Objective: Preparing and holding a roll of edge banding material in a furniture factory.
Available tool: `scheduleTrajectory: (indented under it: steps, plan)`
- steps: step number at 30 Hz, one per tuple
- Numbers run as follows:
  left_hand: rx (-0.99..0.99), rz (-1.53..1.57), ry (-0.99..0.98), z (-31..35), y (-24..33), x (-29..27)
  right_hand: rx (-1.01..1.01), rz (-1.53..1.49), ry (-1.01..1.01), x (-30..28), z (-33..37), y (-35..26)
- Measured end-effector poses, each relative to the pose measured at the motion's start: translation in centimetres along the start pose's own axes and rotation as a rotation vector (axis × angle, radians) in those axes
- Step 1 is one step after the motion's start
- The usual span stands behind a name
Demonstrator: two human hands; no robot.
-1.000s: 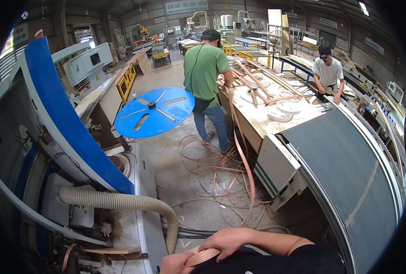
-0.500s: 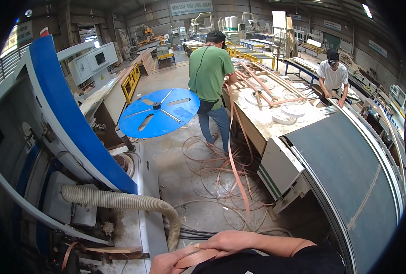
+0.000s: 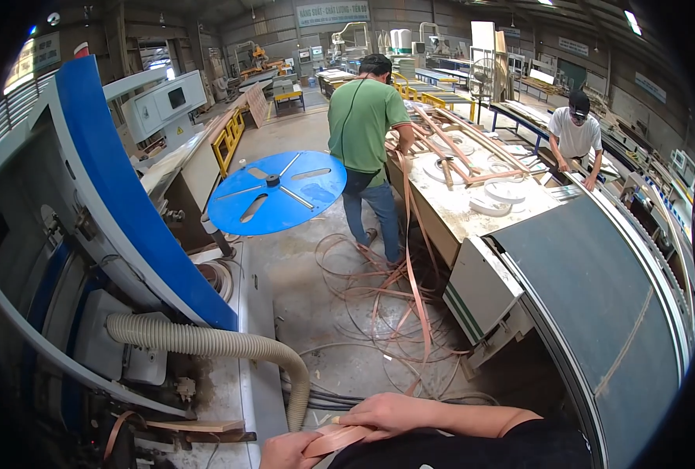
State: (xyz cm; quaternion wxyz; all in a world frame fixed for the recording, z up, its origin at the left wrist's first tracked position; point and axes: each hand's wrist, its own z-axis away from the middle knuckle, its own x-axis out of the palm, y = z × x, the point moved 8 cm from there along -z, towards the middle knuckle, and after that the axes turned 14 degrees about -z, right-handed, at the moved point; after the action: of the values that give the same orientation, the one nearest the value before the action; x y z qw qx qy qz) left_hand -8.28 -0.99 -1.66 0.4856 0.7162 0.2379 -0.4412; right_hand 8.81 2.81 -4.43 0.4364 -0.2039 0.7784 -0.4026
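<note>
Close to my body, a flat pinkish-brown strip of edge banding is held in a bundle between both hands. My left hand is closed round its left end, partly cut off by the lower edge. From the right, my right hand grips the upper part of the bundle with bent fingers. Beyond my hands, a long run of the same banding rises from a loose tangle on the floor toward a person in a green shirt, who stands turned away at a worktable.
A blue slotted disc stands left of that person. On my left are a blue-and-grey machine and a ribbed hose. The worktable carries frames and rolls; a dark conveyor lies right, with another person beyond.
My view has shifted slightly. The hanging banding has swung a little to the right at its lower part. Both hands keep their hold on the bundle.
</note>
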Motion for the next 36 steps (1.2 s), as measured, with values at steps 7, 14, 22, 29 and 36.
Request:
scheduleTrajectory:
  steps: [7, 14, 22, 29, 36]
  plan:
    - [0.061, 0.069, -0.019, -0.3, 0.3, -0.6, 0.227, -0.213, -0.177, 0.2, 0.2, 1.6]
    - [0.099, -0.064, 0.12, -1.4, 2.2, -2.3, 0.341, -0.104, -0.177, 0.5, 0.0, 1.4]
    - [0.051, -0.088, 0.019, -2.6, 3.6, 1.2, 0.288, -0.099, -0.137, -1.0, -1.2, -1.0]
    - [0.254, 0.081, 0.035, -2.0, 0.8, 0.8, 0.365, -0.232, -0.28, -0.2, 1.0, 0.9]
    - [0.175, 0.005, -0.018, -3.0, 3.5, 0.7, 0.414, 0.028, -0.231, -0.3, -0.2, 0.6]
